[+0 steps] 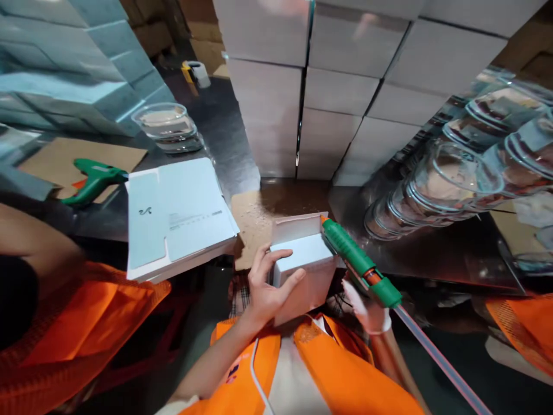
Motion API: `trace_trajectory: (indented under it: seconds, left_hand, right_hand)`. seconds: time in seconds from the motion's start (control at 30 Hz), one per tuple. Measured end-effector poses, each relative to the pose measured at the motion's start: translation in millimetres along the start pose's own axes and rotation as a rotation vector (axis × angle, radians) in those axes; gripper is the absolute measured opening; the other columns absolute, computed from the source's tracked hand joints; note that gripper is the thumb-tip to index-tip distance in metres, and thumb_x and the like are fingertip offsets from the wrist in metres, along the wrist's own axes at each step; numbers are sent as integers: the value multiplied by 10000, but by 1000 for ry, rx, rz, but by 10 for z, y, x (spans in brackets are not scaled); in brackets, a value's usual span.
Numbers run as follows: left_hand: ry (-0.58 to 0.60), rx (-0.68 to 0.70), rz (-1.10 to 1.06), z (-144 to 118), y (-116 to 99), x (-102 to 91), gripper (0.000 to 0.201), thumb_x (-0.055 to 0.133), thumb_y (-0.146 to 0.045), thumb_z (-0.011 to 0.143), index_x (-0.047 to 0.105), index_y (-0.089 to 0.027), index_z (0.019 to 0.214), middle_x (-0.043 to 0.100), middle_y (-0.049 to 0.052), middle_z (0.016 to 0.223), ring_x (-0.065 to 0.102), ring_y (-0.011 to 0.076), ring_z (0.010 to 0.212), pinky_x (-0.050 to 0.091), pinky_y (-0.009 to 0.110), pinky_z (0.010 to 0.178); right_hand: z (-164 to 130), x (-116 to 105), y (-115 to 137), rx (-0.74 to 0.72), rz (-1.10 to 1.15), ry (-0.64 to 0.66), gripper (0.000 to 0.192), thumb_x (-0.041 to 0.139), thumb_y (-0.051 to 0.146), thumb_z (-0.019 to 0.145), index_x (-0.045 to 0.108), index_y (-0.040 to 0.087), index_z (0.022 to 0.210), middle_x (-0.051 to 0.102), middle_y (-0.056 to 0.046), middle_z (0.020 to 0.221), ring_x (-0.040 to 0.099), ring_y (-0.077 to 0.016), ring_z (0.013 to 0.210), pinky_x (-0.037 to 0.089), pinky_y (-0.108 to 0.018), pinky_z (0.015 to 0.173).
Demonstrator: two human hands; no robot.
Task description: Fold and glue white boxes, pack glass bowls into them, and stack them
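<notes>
My bare left hand (268,282) is closed around the near left side of a small white box (305,285), its thumb and fingers over the top edges. At the box's far side a flap (298,228) stands up. In my gloved right hand (367,308) is a green hot glue gun (360,259) with a long clear glue stick running out of its back. The gun's orange nozzle touches or nearly touches the flap's upper right corner; I cannot tell which. The gun hides most of the right hand's fingers.
Stacked white boxes (268,115) rise straight ahead. Flat printed carton sheets (185,213) lie at left, near another green glue gun (95,180) and clear plastic tubs (168,128). Tall tub stacks (423,190) stand at right. People in orange vests sit on both sides.
</notes>
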State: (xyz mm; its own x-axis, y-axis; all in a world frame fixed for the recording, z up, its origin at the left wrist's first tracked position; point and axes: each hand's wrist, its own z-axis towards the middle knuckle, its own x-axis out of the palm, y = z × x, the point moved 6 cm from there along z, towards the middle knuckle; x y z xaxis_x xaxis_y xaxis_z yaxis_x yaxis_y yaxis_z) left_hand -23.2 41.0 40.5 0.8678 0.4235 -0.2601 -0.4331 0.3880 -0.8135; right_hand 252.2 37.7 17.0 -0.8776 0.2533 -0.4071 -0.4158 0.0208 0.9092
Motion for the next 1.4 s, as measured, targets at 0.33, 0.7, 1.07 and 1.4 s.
trace_trajectory:
  seconds: [0.33,0.7,1.07,1.4]
  left_hand:
    - [4,-283,-173,33,299,-106,357,832,-505,822,766,-238,1049,677,85,1177,654,298,1181,526,378,958]
    - [90,-312,-277,99,207,-26,437,848,-618,749,770,-235,945,731,90,1112,653,318,1230,545,375,964]
    - [39,-318,-619,134,238,233,735,852,-666,773,488,-339,1321,731,65,1120,774,262,1067,619,408,931]
    - [229,-141,-459,176,82,152,374,806,-585,881,772,-214,846,713,111,1026,730,303,1131,587,527,1068]
  right_hand:
    - [561,462,-294,428,259,139,578,584,694,846,795,159,909,657,-29,534,578,-177,439,497,-295,448]
    - [844,-4,253,221,163,125,432,852,569,745,810,218,993,832,-67,944,787,-259,920,613,-317,773]
    - [669,264,626,-111,357,596,778,704,899,766,855,201,1074,810,-148,1230,765,-340,1155,587,-469,1034]
    - [388,373,854,-539,135,689,279,740,500,979,834,294,1142,768,-112,1359,693,-271,1322,545,-480,1130]
